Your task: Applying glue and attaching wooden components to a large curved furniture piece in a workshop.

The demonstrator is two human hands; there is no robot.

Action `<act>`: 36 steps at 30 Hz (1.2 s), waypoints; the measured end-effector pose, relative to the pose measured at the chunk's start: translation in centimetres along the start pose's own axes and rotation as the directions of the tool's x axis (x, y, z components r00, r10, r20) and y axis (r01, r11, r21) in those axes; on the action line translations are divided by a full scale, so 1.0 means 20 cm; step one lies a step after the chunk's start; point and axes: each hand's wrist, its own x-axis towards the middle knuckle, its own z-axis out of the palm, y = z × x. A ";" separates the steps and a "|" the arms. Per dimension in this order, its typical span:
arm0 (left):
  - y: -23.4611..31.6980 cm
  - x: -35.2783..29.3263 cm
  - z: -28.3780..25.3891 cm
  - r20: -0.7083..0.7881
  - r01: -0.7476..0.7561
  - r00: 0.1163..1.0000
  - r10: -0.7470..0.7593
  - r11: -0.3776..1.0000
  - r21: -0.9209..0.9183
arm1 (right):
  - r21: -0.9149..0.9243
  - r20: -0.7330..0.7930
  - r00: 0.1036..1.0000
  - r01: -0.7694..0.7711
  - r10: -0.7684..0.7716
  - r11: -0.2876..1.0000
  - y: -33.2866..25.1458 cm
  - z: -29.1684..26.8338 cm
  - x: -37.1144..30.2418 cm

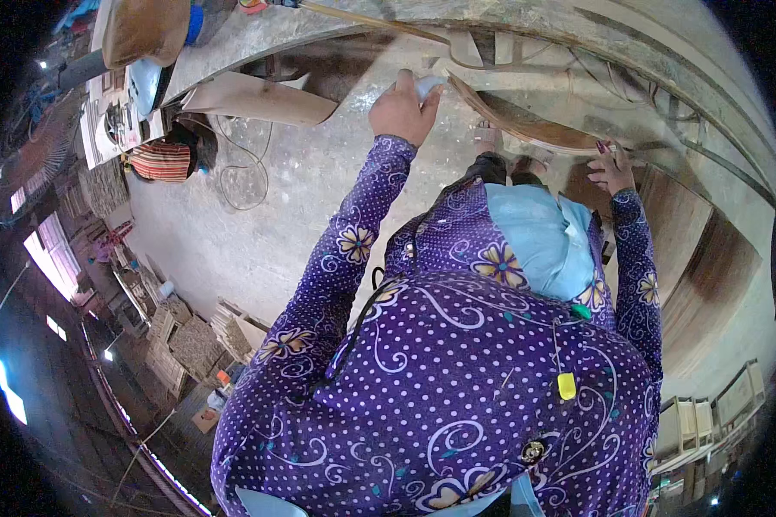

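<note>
My left hand point(403, 112) is closed, with a small pale bluish-white piece point(428, 86) between thumb and fingers; its kind is too unclear to name. Right of it, a little apart, lies the left end of a curved brown wooden panel point(535, 129) with a pale edge. At the panel's other end, my right hand point(612, 168) has its fingers bent around the tip. Part of that grip is hidden. Both forearms wear purple dotted sleeves.
A long worktop edge point(353, 30) curves across the far side. Another curved wooden panel point(267, 99) leans at left. Large brown boards point(681, 267) stand at right. A person in a striped top point(162, 161) is low at far left, near a loose cable point(246, 185) on the floor.
</note>
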 end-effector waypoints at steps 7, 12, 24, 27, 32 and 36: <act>-0.09 0.02 0.00 0.099 0.278 0.940 -0.327 0.563 -0.778 | 0.021 -0.010 1.000 -0.004 0.004 1.000 0.04 -0.01 0.06; -0.02 0.03 -0.20 0.165 0.164 0.977 -0.133 -0.021 -0.986 | 0.408 0.035 0.999 0.017 -0.034 0.913 0.07 0.00 0.10; 0.22 0.54 -0.57 -0.309 -0.376 0.923 0.231 0.366 -0.851 | 0.612 0.123 0.992 -0.093 0.021 0.786 -0.06 0.04 0.00; 0.26 0.68 -0.53 -0.420 -0.451 0.893 0.163 0.351 -0.821 | 0.642 0.095 0.994 -0.102 0.054 0.760 -0.09 0.06 -0.01; 0.26 0.90 -0.41 -0.374 -0.346 0.925 0.061 0.538 -0.769 | 0.643 0.087 0.994 -0.101 0.058 0.759 -0.09 0.05 0.02; 0.21 0.97 -0.27 -0.443 -0.433 0.887 0.132 0.573 -0.696 | 0.666 0.093 0.990 -0.143 0.108 0.732 0.10 -0.01 0.20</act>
